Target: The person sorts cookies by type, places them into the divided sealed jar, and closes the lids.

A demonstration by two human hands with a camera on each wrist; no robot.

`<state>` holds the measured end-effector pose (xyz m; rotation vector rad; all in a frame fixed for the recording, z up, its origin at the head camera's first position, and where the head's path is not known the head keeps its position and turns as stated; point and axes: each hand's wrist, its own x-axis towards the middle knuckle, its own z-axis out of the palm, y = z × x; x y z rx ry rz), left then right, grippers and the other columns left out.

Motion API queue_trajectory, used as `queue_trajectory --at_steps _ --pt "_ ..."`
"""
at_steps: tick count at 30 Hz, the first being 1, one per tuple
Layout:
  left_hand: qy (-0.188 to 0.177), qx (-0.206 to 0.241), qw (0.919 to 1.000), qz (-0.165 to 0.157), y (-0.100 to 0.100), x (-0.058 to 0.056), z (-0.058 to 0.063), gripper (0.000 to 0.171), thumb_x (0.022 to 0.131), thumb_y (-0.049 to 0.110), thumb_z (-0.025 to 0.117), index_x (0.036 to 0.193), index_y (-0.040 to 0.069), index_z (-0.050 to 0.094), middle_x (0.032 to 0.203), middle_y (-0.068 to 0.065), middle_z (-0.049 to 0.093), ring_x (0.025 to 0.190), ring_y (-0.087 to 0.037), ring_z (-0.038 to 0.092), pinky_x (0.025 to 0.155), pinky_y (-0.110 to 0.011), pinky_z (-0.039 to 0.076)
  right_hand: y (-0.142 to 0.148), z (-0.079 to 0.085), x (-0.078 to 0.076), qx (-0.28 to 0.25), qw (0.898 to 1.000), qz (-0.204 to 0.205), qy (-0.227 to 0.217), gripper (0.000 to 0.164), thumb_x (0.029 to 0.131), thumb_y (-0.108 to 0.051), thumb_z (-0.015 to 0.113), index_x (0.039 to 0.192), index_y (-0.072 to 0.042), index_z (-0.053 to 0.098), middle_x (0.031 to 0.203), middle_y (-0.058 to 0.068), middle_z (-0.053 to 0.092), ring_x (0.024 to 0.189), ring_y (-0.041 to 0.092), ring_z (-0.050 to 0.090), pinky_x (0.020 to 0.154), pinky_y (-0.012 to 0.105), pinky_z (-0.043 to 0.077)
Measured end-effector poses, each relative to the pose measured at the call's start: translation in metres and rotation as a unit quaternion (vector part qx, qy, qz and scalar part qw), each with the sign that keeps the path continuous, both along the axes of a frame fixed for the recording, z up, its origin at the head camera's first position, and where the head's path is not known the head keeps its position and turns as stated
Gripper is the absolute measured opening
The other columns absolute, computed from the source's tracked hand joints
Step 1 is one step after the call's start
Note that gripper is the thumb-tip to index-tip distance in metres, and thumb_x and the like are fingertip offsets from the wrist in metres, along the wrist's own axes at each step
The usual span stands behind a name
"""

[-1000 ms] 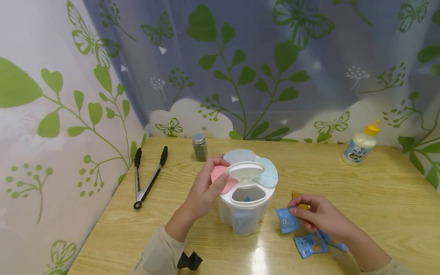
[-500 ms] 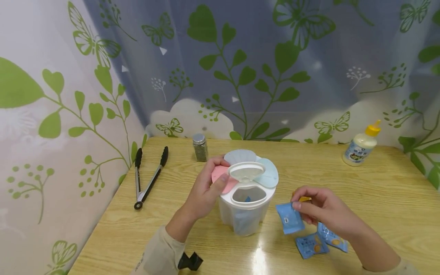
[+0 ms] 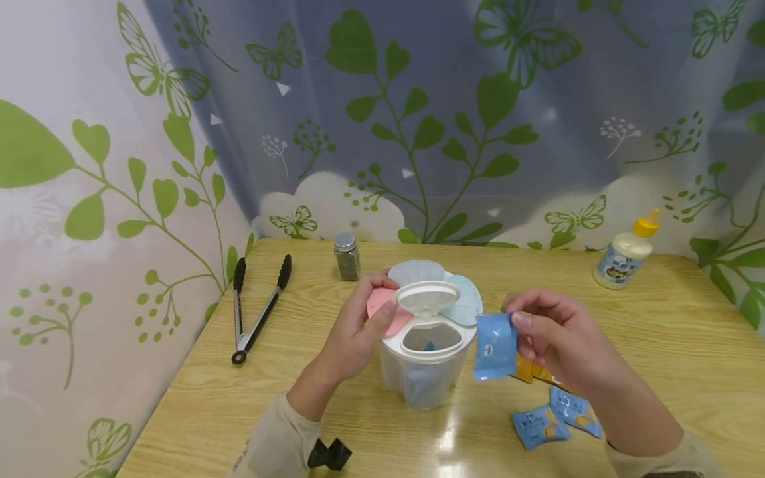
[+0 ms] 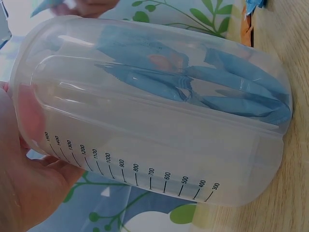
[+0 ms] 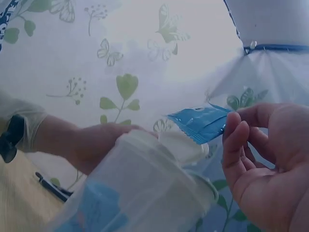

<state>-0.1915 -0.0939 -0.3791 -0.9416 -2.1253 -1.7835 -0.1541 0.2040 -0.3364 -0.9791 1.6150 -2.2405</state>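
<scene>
A clear, lobed food storage container (image 3: 427,382) stands on the table, its white top carrying pink, grey and pale blue flaps. The front flap (image 3: 427,299) is raised over its opening. My left hand (image 3: 352,332) grips the container's left side, thumb on the pink flap (image 3: 385,309). Several blue packets (image 4: 231,92) show through the container wall in the left wrist view. My right hand (image 3: 562,338) pinches a blue snack packet (image 3: 496,346) by its edge, in the air just right of the container. In the right wrist view this packet (image 5: 200,122) is beyond the raised flap.
Two blue packets (image 3: 540,426) and orange packets (image 3: 522,367) lie beneath and beside my right hand. Tongs (image 3: 257,318) lie open at left. Behind stand a spice jar (image 3: 347,257) and a yellow-capped bottle (image 3: 624,257). A black object (image 3: 331,455) shows by my left sleeve.
My right hand has lifted the blue packet from the pile, up to the height of the container's top. Orange packets have come into view below it. My left hand and the container keep their place.
</scene>
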Motion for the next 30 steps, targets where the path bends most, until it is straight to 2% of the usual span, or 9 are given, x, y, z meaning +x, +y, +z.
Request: queue_trajectory --at_steps 3,7,13,18,22,25,30 --pt "0.002 0.001 1.0 -0.003 -0.001 0.0 -0.001 0.025 0.101 0.018 0.049 0.121 0.003 0.049 0.138 -0.014 0.053 0.115 -0.02 0.058 0.094 -0.028 0.053 -0.013 0.01 -0.002 -0.026 1.0 -0.009 -0.003 0.039 0.1 0.014 0.032 0.11 -0.006 0.065 0.103 0.0 0.066 0.069 0.009 0.058 0.052 0.023 0.038" --pt "0.004 0.004 1.0 -0.007 -0.001 0.001 -0.001 0.025 0.101 0.016 0.049 0.121 0.002 0.049 0.138 -0.015 0.053 0.114 -0.021 0.058 0.094 -0.028 0.054 -0.031 0.021 -0.002 -0.029 0.999 -0.032 0.006 0.03 0.1 0.013 0.039 0.109 -0.001 0.064 0.097 0.003 0.066 0.073 0.011 0.063 0.061 0.021 0.051" --pt "0.004 -0.005 0.9999 -0.008 0.0 0.001 -0.001 0.025 0.102 0.02 0.049 0.122 0.004 0.048 0.14 -0.012 0.052 0.116 -0.021 0.058 0.095 -0.028 0.053 -0.051 0.028 0.0 0.011 0.996 -0.075 0.05 0.024 0.097 0.013 0.049 0.105 -0.003 0.066 0.091 0.003 0.066 0.072 0.012 0.065 0.061 0.024 0.053" --pt "0.009 -0.015 0.9998 -0.006 -0.001 0.0 0.0 0.029 0.104 0.026 0.047 0.122 0.005 0.047 0.141 -0.009 0.052 0.12 -0.022 0.056 0.099 -0.031 0.051 -0.057 0.024 0.004 0.073 0.986 -0.113 0.098 0.02 0.095 0.011 0.055 0.106 -0.001 0.066 0.087 0.003 0.067 0.068 0.015 0.064 0.059 0.027 0.054" --pt "0.004 -0.013 0.9999 -0.002 -0.001 0.0 0.0 0.029 0.103 0.027 0.048 0.122 0.004 0.048 0.143 -0.011 0.051 0.125 -0.023 0.055 0.102 -0.03 0.049 -0.057 0.02 0.006 0.126 0.978 -0.134 0.097 0.016 0.095 0.007 0.059 0.107 -0.001 0.065 0.086 0.002 0.066 0.065 0.019 0.062 0.058 0.028 0.054" --pt "0.001 -0.009 1.0 0.0 -0.002 0.0 0.0 0.03 0.102 0.026 0.049 0.122 0.004 0.048 0.144 -0.013 0.05 0.127 -0.023 0.054 0.103 -0.03 0.049 -0.054 0.017 0.006 0.143 0.977 -0.135 0.083 0.015 0.095 0.005 0.059 0.106 -0.003 0.065 0.087 0.001 0.065 0.065 0.018 0.061 0.058 0.029 0.053" --pt "-0.002 -0.008 1.0 0.002 -0.001 0.0 0.0 0.03 0.102 0.026 0.049 0.122 0.004 0.049 0.144 -0.013 0.05 0.127 -0.024 0.054 0.103 -0.029 0.049 -0.045 0.009 0.002 0.106 0.986 -0.101 0.076 0.023 0.096 0.009 0.054 0.109 -0.006 0.066 0.091 0.001 0.065 0.066 0.016 0.057 0.056 0.03 0.05"
